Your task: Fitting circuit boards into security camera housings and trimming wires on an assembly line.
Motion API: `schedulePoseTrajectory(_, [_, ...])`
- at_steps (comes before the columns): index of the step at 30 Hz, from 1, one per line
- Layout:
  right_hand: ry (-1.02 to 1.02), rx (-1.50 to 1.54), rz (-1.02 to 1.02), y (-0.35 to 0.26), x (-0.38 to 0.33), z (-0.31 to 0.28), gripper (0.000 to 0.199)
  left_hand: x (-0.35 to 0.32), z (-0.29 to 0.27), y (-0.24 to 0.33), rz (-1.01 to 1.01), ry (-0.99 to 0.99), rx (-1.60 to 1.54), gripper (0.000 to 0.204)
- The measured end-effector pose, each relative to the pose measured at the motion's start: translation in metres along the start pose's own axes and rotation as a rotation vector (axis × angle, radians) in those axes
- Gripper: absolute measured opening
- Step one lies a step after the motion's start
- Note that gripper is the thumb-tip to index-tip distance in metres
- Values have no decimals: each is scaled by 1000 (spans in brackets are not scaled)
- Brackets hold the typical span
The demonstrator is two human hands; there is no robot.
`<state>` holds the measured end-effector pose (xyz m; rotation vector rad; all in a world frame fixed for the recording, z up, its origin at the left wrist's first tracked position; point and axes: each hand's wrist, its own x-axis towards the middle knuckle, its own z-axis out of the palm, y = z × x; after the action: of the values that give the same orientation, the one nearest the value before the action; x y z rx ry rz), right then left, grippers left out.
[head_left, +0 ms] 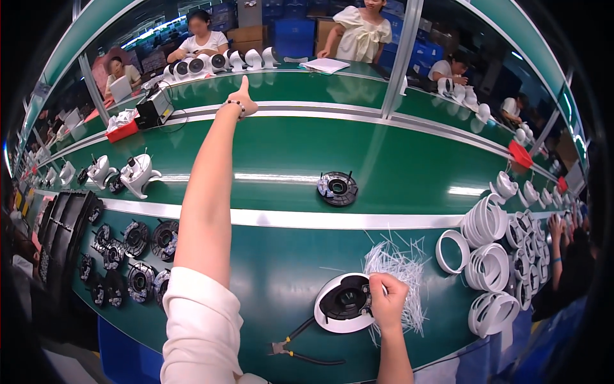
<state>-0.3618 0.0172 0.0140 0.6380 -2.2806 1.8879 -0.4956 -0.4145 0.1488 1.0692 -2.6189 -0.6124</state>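
- The round black-and-white housing (344, 303) lies on the green table (281, 275), near edge.
- Right hand (387, 299) pinches its rim; an assembly step seems underway.
- Left hand (241, 101) reaches far, released, pointing.
- White ties (400, 265) and pliers (288, 347) nearby; trimming likely needs the pliers.
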Motion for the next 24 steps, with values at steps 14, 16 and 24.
schedulePoseTrajectory(14, [225, 334, 106, 4, 9, -4, 10, -304, 97, 48, 1033, -425, -504, 37])
schedulePoseTrajectory(16, [224, 395, 109, 5, 11, -1, 9, -301, 107, 50, 919, -337, -554, 23])
schedulePoseTrajectory(24, [201, 210, 1, 8, 10, -2, 61, -303, 112, 51, 696, -214, -728, 28])
